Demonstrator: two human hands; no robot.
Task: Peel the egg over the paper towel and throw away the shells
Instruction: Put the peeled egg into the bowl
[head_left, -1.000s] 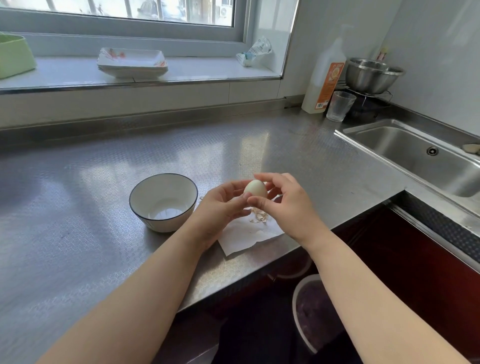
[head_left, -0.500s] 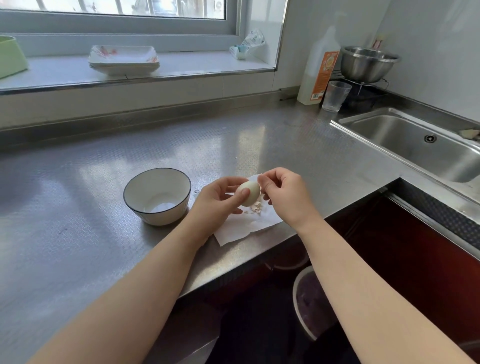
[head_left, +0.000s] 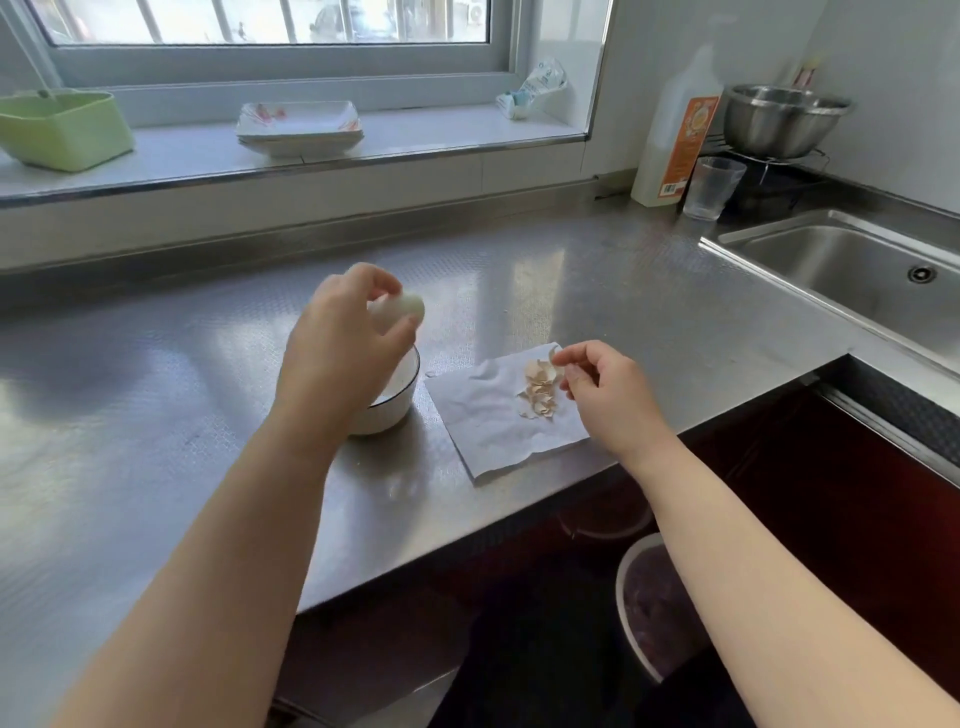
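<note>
Above the half-hidden bowl (head_left: 402, 387), left hand (head_left: 337, 338) grips blurred egg (head_left: 405, 309); right hand (head_left: 602, 387) unclear.

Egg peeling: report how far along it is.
Done: the egg looks peeled, with shells piled on the paper towel. In hand: the left hand holds the egg above the bowl; the right hand hovers at the shells. Left: throwing away the shells.

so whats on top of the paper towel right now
A small heap of eggshell pieces lies on the paper towel. The right hand hovers at its edge, and may hide more bits beneath. The peeled egg isn't there; the left hand holds it.
</note>
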